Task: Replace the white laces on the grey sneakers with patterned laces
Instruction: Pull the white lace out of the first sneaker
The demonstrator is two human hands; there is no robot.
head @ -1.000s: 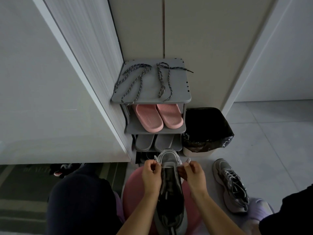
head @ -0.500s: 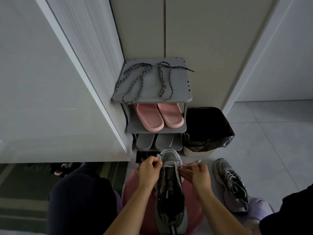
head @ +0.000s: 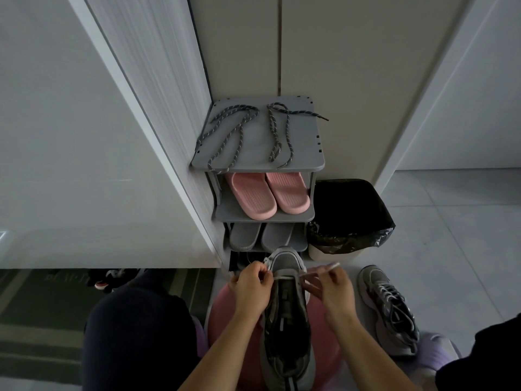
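Below the shoe rack (head: pixel 307 165), both forearms reach forward: left hand (head: pixel 249 287) pinches the white lace (head: pixel 324 268) beside the sneaker (head: pixel 285 262) toe, right hand (head: pixel 335 292) pinches its other end.

**Entryway corner, dim light**

Grey tiered shoe rack (head: pixel 306 153) stands in the corner against a beige panelled wall (head: pixel 352 52), with a white door or panel (head: pixel 70 136) on the left. Pink slippers (head: pixel 253 198) on the middle shelf, grey slippers (head: pixel 245 235) on the shelf below. Bin with black liner (head: pixel 349 210) just beside the rack's right side. Pale grey tiled floor (head: pixel 456 235). Dark striped mat (head: pixel 33 328) lower left. Round pink thing (head: pixel 225 314) in front, possibly a stool. Low, even light.
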